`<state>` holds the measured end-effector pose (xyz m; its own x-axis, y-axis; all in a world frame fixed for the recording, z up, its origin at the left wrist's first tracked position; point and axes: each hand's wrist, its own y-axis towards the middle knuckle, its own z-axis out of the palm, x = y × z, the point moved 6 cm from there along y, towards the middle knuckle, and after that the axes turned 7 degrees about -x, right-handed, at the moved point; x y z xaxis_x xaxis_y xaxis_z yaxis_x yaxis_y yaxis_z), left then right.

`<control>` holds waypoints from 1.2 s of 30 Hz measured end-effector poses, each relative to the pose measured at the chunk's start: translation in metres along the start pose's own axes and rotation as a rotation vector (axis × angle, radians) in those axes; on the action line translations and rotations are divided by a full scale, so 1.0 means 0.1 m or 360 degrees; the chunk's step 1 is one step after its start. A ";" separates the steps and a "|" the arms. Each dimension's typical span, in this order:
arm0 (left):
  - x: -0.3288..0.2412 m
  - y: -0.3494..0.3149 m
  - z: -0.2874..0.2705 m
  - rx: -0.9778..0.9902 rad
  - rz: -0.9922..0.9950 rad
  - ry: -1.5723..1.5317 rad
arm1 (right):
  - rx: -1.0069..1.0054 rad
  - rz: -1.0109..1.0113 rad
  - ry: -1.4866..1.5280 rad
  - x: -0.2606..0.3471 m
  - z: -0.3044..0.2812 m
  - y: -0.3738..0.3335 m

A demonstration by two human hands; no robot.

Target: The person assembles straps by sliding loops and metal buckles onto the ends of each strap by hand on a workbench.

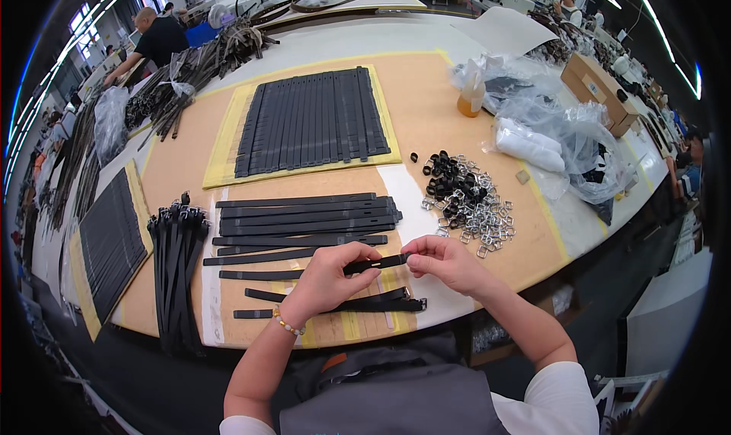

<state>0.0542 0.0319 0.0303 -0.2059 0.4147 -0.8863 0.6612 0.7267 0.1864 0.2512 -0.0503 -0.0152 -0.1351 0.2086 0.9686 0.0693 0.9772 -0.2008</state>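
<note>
Between my two hands is a black belt strap [391, 262], held above the near part of the table. My left hand [329, 279] grips it with thumb and fingers, while my right hand [443, 264] pinches its right end. Whatever else the right fingertips cover is too small to make out. Loose black straps [304, 216] lie side by side beyond and left of my hands. Closer to me, a few straps with metal buckles [381, 304] rest at the table's front. Right of centre is a heap of silver buckles [487, 218] mixed with small black loops [444, 172].
A yellow-edged board [221, 149] carries a row of black straps; another strap-covered board [114, 229] sits at the left. Beside it lies a strap bundle [179, 264]. Far right are an amber liquid bottle [469, 100], plastic bags [529, 146] and a cardboard box [598, 92]. A person [160, 39] works far left.
</note>
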 end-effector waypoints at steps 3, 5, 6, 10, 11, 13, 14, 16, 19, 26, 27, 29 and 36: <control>-0.01 -0.03 0.01 0.0001 -0.0059 0.0058 | -0.0054 0.0117 0.0750 -0.12 0.14 -0.04; -0.03 -0.05 0.00 -0.0019 -0.0028 0.0073 | -0.0099 0.0084 0.0943 -0.10 0.24 -0.07; -0.04 -0.06 -0.01 -0.0054 -0.0005 0.0088 | -0.0116 0.0077 0.0949 -0.07 0.28 -0.09; -0.27 -0.18 0.08 -0.0010 0.0121 0.0112 | -0.0103 -0.0054 0.0595 0.04 0.45 -0.16; -0.24 -0.20 0.10 0.0002 0.0128 0.0109 | -0.0086 -0.0082 0.0545 0.10 0.48 -0.17; -0.25 -0.21 0.09 -0.0051 0.0372 0.0028 | -0.0077 -0.0111 0.0493 0.21 0.42 -0.18; -0.25 -0.20 0.08 -0.0043 0.0376 0.0021 | -0.0042 -0.0075 0.0292 0.23 0.33 -0.16; -0.20 -0.19 0.06 -0.0011 0.0218 0.0101 | -0.0226 -0.0186 0.0303 0.17 0.05 -0.09; -0.06 -0.22 -0.04 -0.0041 0.0114 0.0141 | -0.0833 -0.0214 -0.0294 0.24 -0.61 -0.08; 0.09 -0.21 -0.03 -0.0004 -0.0027 0.0094 | -0.0560 -0.0778 -0.1345 0.31 -0.46 -0.16; 0.09 -0.20 -0.02 0.0009 -0.0041 0.0098 | -0.0522 -0.0755 -0.1372 0.31 -0.40 -0.14; 0.10 -0.19 -0.01 0.0018 -0.0059 0.0108 | -0.0488 -0.0789 -0.1512 0.29 -0.34 -0.09; -0.04 -0.14 0.02 -0.0125 0.0223 0.0159 | -0.0311 -0.0265 -0.0976 0.34 -0.37 0.08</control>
<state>0.0468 0.0191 0.0306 -0.1889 0.5642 -0.8038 0.6307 0.6971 0.3410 0.2836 -0.0366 0.0210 -0.6934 0.0969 0.7141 0.1690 0.9852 0.0304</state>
